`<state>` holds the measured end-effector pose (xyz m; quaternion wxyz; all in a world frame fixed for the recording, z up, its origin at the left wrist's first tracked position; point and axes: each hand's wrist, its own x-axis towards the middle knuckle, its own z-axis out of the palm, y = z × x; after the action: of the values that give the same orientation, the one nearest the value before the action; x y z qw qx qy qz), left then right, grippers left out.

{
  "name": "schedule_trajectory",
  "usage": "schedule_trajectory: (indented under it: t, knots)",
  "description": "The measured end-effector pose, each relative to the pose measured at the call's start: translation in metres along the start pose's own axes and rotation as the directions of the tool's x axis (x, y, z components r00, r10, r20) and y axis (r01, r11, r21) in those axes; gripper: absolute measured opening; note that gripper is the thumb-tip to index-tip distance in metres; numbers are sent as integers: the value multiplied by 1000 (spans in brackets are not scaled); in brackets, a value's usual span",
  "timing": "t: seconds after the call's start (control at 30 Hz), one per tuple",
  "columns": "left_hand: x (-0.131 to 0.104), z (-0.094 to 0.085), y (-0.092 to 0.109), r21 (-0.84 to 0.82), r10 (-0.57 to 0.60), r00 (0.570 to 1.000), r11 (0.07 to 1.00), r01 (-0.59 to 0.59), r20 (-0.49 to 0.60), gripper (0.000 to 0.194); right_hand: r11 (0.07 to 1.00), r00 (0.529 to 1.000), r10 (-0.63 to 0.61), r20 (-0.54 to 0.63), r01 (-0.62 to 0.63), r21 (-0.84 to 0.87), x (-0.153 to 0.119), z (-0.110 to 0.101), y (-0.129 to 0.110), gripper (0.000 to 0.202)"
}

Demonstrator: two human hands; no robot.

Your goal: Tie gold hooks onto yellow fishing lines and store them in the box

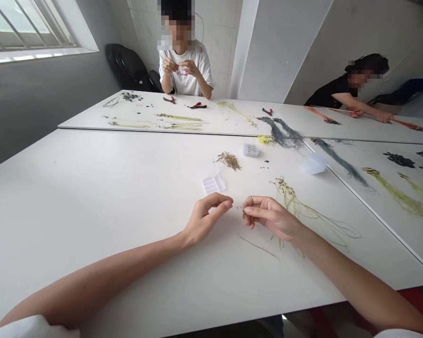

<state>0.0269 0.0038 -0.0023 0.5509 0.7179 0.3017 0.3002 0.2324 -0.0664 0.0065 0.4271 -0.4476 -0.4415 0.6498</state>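
My right hand pinches a small dark hook with a bit of cord at its fingertips. Just to its left, my left hand has thumb and forefinger nearly together; whether anything small is between them cannot be made out. Under and beyond my right hand lies a bundle of yellow-green cords with dark hooks at one end. One thin loose strand rests on the white table below the hands. An opened clear plastic box sits just beyond my left hand, near a pile of small brass-coloured pieces.
A closed clear box, yellow bits and grey cord bundles lie farther back. A plastic bag is at the right. Across the table, a person in white handles something small; another person reaches over orange bundles. Red-handled pliers lie there.
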Motion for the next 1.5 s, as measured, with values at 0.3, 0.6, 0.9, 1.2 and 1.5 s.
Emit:
schedule_trajectory:
  t: [0.3, 0.6, 0.9, 1.2, 1.5]
  knots:
    - [2, 1, -3, 93, 26, 994, 995, -36, 109, 30, 1000, 1000, -12, -7, 12, -12, 3, 2, 10, 14]
    - [0, 3, -7, 200, 114, 985, 970, -139, 131, 25, 995, 1000, -25, -4, 25, -101, 4, 2, 15, 16]
    - [-1, 1, -4, 190, 198, 963, 954, -232, 182, 21, 958, 960, -271, -62, 264, -108, -1, 3, 2, 7]
    - [95, -21, 8, 850, 232, 888, 272, -450, 396, 25, 956, 956, -292, 11, 292, 12, -7, -5, -1, 8]
    - [173, -34, -5, 931, 90, 936, 100, -350, 342, 22, 937, 964, -259, 60, 266, -227, 1, 3, 22, 15]
